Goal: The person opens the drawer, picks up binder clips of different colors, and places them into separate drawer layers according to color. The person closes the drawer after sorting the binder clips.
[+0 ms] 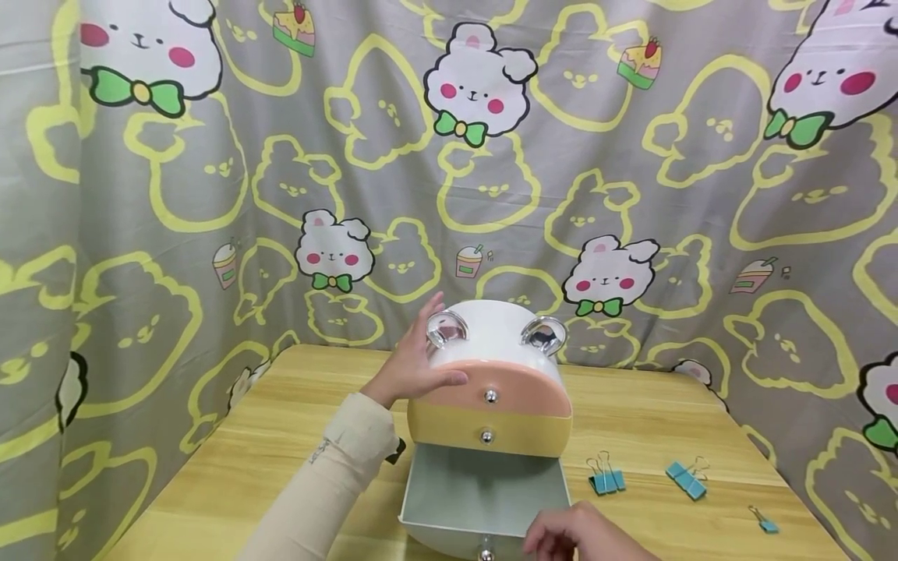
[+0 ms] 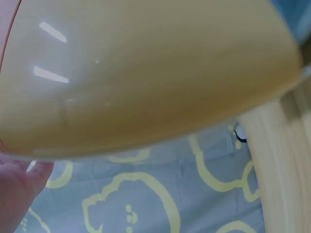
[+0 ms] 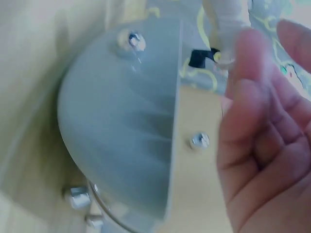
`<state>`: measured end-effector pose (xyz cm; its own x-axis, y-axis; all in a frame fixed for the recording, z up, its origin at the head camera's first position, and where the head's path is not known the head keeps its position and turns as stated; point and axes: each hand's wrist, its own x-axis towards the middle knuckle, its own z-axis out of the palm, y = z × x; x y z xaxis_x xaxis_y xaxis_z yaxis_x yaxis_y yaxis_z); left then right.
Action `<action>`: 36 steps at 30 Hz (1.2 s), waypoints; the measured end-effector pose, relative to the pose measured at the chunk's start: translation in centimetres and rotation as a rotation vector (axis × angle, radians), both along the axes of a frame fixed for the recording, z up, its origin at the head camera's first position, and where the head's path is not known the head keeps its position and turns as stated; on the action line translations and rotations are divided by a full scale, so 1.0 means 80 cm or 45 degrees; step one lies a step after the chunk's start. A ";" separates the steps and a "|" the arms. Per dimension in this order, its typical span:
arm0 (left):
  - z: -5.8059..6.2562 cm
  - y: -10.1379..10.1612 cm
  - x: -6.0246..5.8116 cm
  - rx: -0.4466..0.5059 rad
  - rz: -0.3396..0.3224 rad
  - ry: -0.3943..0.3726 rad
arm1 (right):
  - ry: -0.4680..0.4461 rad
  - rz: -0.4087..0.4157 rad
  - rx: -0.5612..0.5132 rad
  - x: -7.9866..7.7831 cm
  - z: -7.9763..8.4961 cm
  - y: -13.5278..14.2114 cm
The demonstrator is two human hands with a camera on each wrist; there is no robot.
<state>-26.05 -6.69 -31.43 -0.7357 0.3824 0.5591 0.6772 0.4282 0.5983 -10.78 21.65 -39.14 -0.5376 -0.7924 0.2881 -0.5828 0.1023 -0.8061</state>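
A small rounded drawer box [image 1: 505, 335] with a white top and two silver ears stands on the table. Its coral upper drawer [image 1: 526, 386] and yellow middle drawer [image 1: 526, 436] are closed; the grey-green bottom drawer [image 1: 484, 487] is pulled out. My left hand [image 1: 414, 362] rests against the box's upper left side, fingers extended and thumb on the coral front. In the left wrist view the yellow drawer hides most of that hand. By the bottom drawer's front right corner is my right hand [image 1: 585, 534], fingers loosely bent, holding nothing visible; the right wrist view shows it apart from the drawer.
Two larger teal binder clips [image 1: 607, 479] and a small teal clip [image 1: 763, 520] lie on the wooden table [image 1: 631, 405] right of the box. A black object [image 1: 397, 452] is partly hidden behind the left sleeve. A patterned curtain [image 1: 393, 195] hangs around the table.
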 end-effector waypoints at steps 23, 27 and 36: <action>0.012 0.007 0.009 0.068 0.103 -0.239 | 0.694 -1.184 0.349 -0.075 -0.045 0.080; 0.013 0.008 0.010 0.077 0.098 -0.268 | 0.569 -1.193 0.445 -0.081 -0.059 0.091; 0.014 0.008 0.007 0.081 0.088 -0.286 | 0.249 -1.072 0.609 -0.092 -0.076 0.106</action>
<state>-25.48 -6.02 -30.30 -0.8674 0.2960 0.3999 0.4946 0.4252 0.7581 -18.14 30.12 -45.21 -0.9564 -0.2293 0.1809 -0.2888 0.8345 -0.4692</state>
